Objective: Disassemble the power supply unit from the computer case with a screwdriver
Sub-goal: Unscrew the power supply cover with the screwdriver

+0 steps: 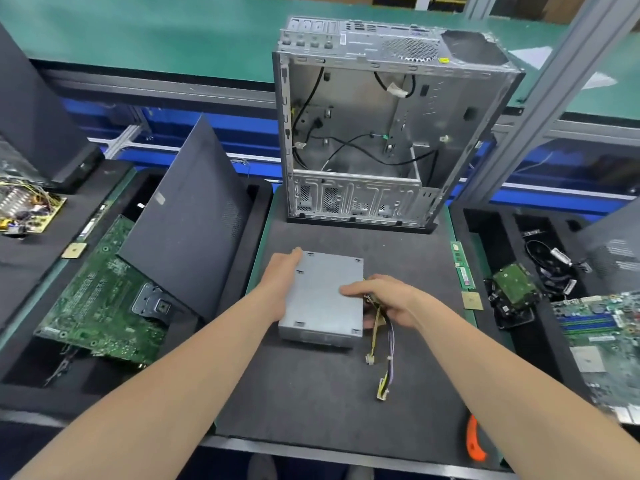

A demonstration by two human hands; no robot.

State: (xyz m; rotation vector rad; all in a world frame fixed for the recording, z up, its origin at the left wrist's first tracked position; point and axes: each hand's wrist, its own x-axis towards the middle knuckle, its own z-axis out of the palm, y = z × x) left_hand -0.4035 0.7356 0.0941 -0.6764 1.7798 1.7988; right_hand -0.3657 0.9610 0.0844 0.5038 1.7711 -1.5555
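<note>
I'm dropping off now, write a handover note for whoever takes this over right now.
The left hand holds the left edge of the power supply unit; the right hand grips its right edge by the cable bundle.
The unit lies flat on the mat, outside the computer case standing open behind it.
An orange-handled tool, likely the screwdriver, lies at the mat's near right edge.
Done: unit removed. Left: set it aside.

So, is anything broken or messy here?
Nothing looks broken. The case is gutted, with loose black wires dangling inside. The power supply lies out on the mat, its cables trailing. A black panel leans tilted on a green board.
</note>
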